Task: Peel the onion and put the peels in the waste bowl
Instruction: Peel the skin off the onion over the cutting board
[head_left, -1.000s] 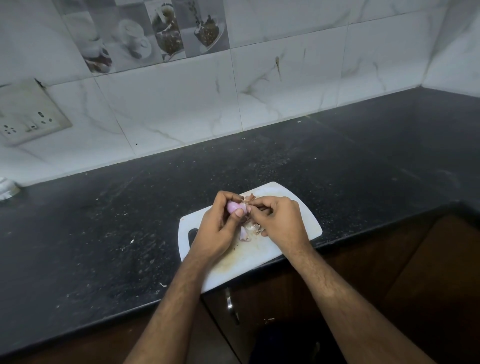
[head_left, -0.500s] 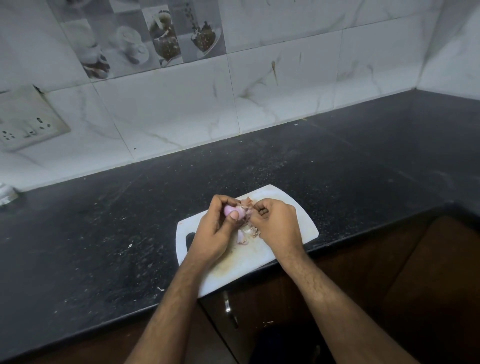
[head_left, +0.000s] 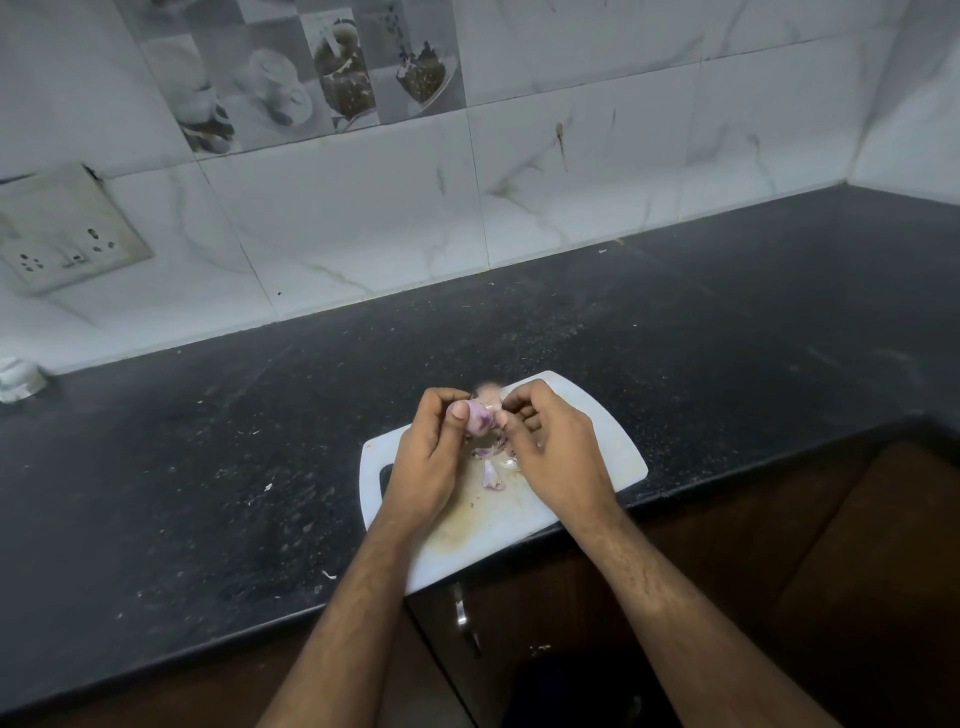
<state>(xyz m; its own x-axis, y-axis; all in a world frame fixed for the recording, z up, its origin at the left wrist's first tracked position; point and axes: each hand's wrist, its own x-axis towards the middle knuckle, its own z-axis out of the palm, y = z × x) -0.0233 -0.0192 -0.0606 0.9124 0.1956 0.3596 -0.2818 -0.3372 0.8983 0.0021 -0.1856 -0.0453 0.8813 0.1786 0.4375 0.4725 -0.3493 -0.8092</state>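
Left hand (head_left: 431, 457) grips a small pink onion (head_left: 477, 417) between thumb and fingers, held above the far half of a white cutting board (head_left: 618, 447). Right hand (head_left: 556, 452) is closed in a pinch on a strip of peel (head_left: 489, 393) at the onion's top; strip is blurred, so detail can't be read. Both hands sit close together, nearly touching at the onion. Loose peels (head_left: 491, 475) lie on the board directly below the hands. Board rests on the black worktop (head_left: 208, 441) w/ its near edge overhanging the front. Wall socket (head_left: 62, 249) at left, on the tiled wall. Waste bowl not in view.
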